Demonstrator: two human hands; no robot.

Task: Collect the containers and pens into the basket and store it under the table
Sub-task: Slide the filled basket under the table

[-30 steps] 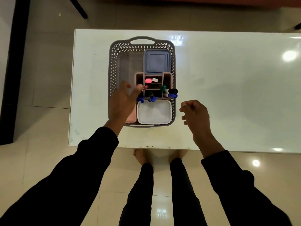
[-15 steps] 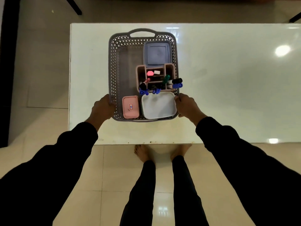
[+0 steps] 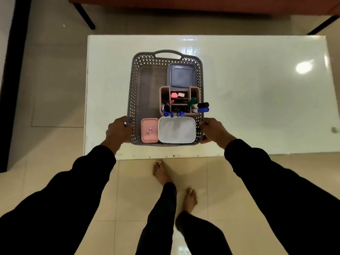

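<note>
I see one small white sticker (image 3: 150, 129) with blue marks on the lid of the small pink plastic container (image 3: 149, 130); I cannot read its characters.

Your left hand (image 3: 119, 130) and right hand (image 3: 214, 130) grip the basket's (image 3: 135, 100) near corners over the table (image 3: 257, 107); containers and pens (image 3: 202, 107) inside; possibly lifted.

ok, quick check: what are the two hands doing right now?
Left hand: closed on the left rim of the grey basket.
Right hand: closed on the basket's right rim.
</note>
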